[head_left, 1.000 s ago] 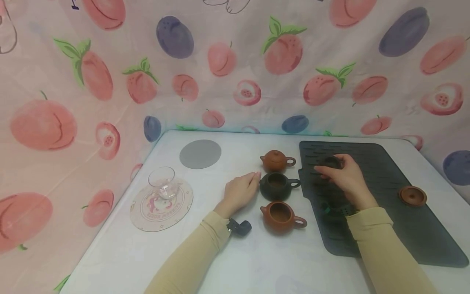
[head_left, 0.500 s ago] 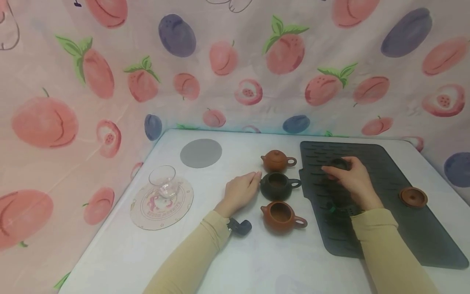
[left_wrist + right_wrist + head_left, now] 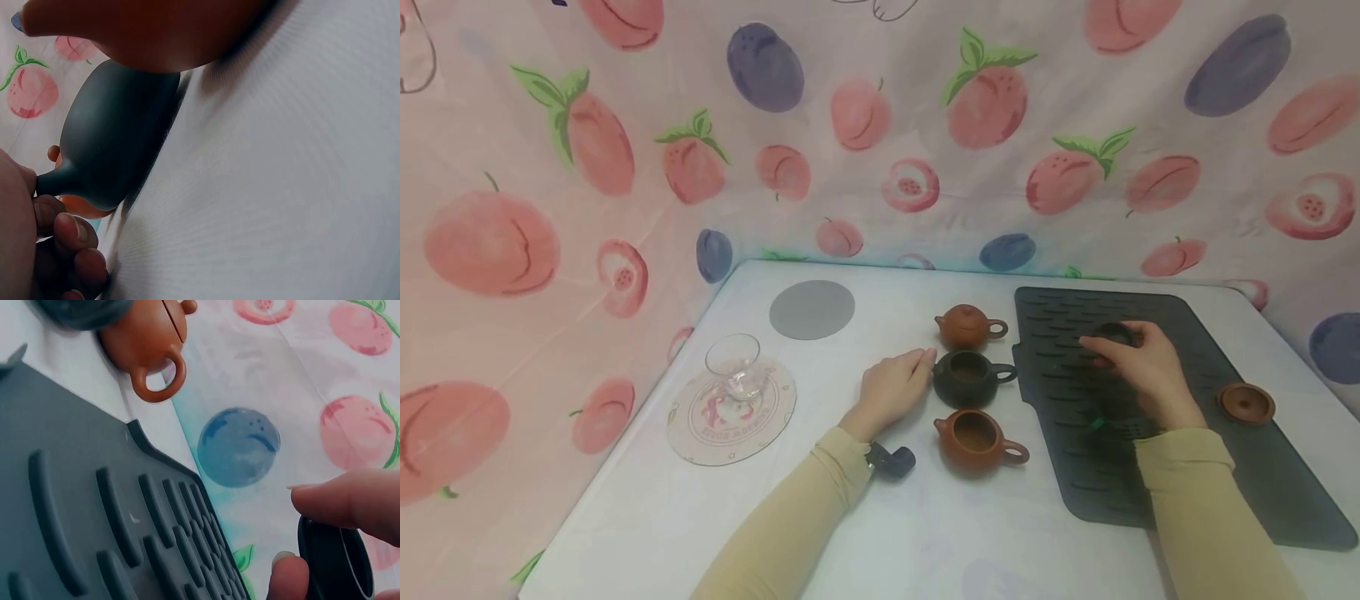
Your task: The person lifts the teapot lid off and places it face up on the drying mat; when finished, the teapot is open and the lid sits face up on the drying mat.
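Note:
My left hand [image 3: 891, 390] pinches the spout of a lidless black teapot [image 3: 961, 393], thumb and curled fingers at the spout tip in the left wrist view. Over the dark ribbed mat, my right hand [image 3: 1152, 375] holds a small black teapot lid [image 3: 1114, 334] between thumb and fingers. The lid is tilted on edge in the right wrist view, where fingertips [image 3: 340, 503] grip its rim. Behind the black teapot stands a brown teapot [image 3: 964, 328] with its lid on. In front of it is a second brown teapot [image 3: 967, 457], open at the top.
The dark drying mat [image 3: 1277, 487] covers the table's right side, with a brown lid [image 3: 1247, 404] lying upturned on it. To the left, a clear glass cup [image 3: 732, 357] stands on a round printed coaster [image 3: 696, 442]. A grey disc [image 3: 812, 310] lies behind that. Fruit-printed cloth rises behind the table.
My right hand has moved to the right over the mat, carrying the black lid. The left hand and the teapots have stayed in place.

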{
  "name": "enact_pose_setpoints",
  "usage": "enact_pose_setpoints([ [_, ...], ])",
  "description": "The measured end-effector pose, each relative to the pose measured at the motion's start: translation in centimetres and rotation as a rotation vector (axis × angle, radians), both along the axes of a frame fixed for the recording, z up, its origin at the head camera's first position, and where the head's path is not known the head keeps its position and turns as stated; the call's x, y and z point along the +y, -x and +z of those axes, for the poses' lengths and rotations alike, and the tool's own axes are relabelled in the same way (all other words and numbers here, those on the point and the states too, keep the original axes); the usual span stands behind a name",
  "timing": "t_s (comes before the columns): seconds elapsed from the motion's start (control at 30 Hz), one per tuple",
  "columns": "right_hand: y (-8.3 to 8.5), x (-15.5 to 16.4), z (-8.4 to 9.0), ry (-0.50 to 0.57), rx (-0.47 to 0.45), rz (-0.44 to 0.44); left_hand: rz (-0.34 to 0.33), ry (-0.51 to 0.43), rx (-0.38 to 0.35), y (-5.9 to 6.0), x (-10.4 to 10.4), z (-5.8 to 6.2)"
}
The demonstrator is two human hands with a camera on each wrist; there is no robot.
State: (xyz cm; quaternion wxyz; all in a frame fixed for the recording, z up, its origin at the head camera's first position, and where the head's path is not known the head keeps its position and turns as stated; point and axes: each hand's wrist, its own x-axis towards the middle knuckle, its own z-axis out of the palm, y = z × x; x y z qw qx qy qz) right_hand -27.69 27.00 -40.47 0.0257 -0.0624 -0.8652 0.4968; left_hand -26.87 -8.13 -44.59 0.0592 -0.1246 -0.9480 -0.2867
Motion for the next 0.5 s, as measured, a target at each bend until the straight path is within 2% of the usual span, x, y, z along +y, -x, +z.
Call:
enact_pose_setpoints([
  [0.5, 0.1, 1.3, 0.0, -0.043, -0.016, -0.008, -0.002, -0.005, -0.003, 0.1, -0.1, -0.1],
])
